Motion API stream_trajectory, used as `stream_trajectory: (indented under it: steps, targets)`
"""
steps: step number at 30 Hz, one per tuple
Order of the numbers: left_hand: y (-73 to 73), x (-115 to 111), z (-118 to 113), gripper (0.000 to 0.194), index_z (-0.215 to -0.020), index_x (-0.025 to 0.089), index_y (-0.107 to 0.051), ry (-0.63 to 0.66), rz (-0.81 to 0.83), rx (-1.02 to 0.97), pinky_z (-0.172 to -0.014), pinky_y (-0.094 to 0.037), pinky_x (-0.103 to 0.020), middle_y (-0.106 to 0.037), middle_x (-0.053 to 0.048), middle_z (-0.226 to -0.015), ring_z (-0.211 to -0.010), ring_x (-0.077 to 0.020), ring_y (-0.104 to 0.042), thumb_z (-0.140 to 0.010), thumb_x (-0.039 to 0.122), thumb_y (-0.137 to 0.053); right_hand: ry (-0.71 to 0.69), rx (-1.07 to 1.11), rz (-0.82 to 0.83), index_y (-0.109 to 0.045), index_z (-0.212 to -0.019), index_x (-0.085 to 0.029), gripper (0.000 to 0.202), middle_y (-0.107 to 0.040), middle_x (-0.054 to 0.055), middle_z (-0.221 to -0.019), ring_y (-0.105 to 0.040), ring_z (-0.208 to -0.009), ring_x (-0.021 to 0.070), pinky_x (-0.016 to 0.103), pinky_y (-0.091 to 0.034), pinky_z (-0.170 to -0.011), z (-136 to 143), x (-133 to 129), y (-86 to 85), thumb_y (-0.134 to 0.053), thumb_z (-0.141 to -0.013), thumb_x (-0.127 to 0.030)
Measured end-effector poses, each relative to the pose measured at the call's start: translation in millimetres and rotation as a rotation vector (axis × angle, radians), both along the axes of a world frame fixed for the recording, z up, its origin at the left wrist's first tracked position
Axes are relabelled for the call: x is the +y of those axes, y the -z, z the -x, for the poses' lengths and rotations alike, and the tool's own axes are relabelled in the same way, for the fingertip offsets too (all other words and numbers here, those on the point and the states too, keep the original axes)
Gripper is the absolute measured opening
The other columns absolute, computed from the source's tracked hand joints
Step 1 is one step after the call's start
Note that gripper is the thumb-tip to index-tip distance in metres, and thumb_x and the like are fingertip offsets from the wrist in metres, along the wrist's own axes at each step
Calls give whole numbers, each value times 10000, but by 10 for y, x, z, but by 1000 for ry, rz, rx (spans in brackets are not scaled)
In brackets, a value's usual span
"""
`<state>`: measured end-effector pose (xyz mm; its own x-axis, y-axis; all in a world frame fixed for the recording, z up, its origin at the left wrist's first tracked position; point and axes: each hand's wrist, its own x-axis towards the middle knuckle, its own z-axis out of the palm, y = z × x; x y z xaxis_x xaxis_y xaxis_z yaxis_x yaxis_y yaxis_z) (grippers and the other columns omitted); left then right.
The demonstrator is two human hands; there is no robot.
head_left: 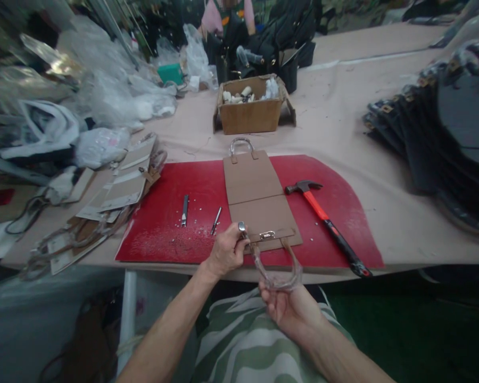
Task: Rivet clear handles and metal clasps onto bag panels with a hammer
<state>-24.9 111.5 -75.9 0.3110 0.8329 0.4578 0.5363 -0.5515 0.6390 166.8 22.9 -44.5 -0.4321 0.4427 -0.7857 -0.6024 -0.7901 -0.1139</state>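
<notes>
A tan bag panel [255,178] with two plastic-wrapped handles lies on a red board [335,213]. Near its front edge is a metal clasp [267,234]. My left hand [228,249] is closed around a short metal tool [241,229], held at the panel's front left corner. Palm up, my right hand [289,308] is under the near wrapped handle [277,282], its fingers curled against it. A claw hammer [323,218] with a red and black grip rests right of the panel. Two slim metal tools [184,211] [216,220] lie to the left among small white bits.
Beyond the board stands a cardboard box [249,114] of small parts. Tan panels [123,189] and plastic wrapping [104,80] are piled at the left. Dark panels [423,127] are stacked at the right. A person [247,16] is behind black bags [279,37] at the back.
</notes>
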Motion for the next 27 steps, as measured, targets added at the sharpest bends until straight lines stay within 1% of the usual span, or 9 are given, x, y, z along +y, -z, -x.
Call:
stream_trajectory:
  steps: [3,5,8,10,12,17,22,24,27]
  targets:
    - [4,-7,-10,215,-1063,181,-534,-3,6,-13,-864,-514,-352,-640,-115,-1044,-988,-221,-631,-854,134,-510,-273,-207,-70,-653,-808,-122,157,-658,47,-669,-567,-467,95,175,-342,-386,-368,-109,-103,-555,-827,-243]
    - [4,-15,-19,205,-1049,183,-544,-10,14,-10,-865,-514,-354,-643,-110,-1035,-979,-219,-632,-852,135,-514,-474,-465,-352,-646,-816,-144,236,-637,44,-640,-535,-452,120,208,-329,-391,-674,-22,-208,-569,-822,-368]
    - [1,-34,-41,188,-1028,184,-557,-16,20,-26,-864,-513,-352,-647,-106,-1031,-975,-218,-632,-853,133,-513,-544,-1318,-903,-642,-907,-185,286,-647,62,-766,-588,-662,196,295,-440,-577,-1100,353,-317,-558,-814,-441]
    - [-9,-49,-56,185,-1023,183,-560,-25,20,-42,-860,-514,-349,-649,-105,-1031,-972,-216,-632,-854,128,-509,-561,-1831,-1046,-622,-1026,-163,336,-636,136,-965,-594,-824,257,351,-441,-675,-1293,671,-314,-551,-803,-404]
    - [-27,-61,-66,195,-1034,181,-557,-37,23,-40,-858,-517,-348,-649,-104,-1028,-967,-215,-634,-854,126,-507,-683,-2030,-1054,-609,-1012,-138,332,-611,176,-1002,-581,-846,279,363,-416,-681,-1395,953,-265,-564,-787,-377]
    - [-53,-77,-73,194,-1036,182,-558,-49,45,-18,-862,-521,-349,-647,-101,-1018,-964,-218,-637,-854,131,-511,-668,-1473,-950,-576,-736,-193,136,-551,25,-643,-480,-556,174,304,-369,-548,-1396,1319,-236,-539,-704,-320]
    - [-31,-76,-89,189,-1014,190,-563,-77,53,-53,-840,-528,-347,-650,-80,-965,-925,-213,-643,-844,124,-510,-459,-720,-721,-455,-702,-223,99,-402,-61,-556,-293,-404,87,220,-252,-398,-1139,1237,-525,-519,-749,-281]
    - [-35,-77,-94,185,-1004,193,-564,-78,54,-62,-833,-528,-342,-649,-77,-960,-916,-210,-642,-840,124,-515,-365,-706,-698,-400,-694,-230,231,-352,-82,-548,-241,-382,67,201,-205,-368,-984,1092,-706,-537,-813,-372]
    - [-46,-75,-93,171,-997,194,-562,-66,48,-61,-831,-525,-340,-644,-78,-952,-906,-210,-637,-845,133,-514,-301,-961,-990,-437,-761,-231,378,-421,-61,-580,-324,-390,80,213,-259,-366,-810,842,-982,-484,-873,-589]
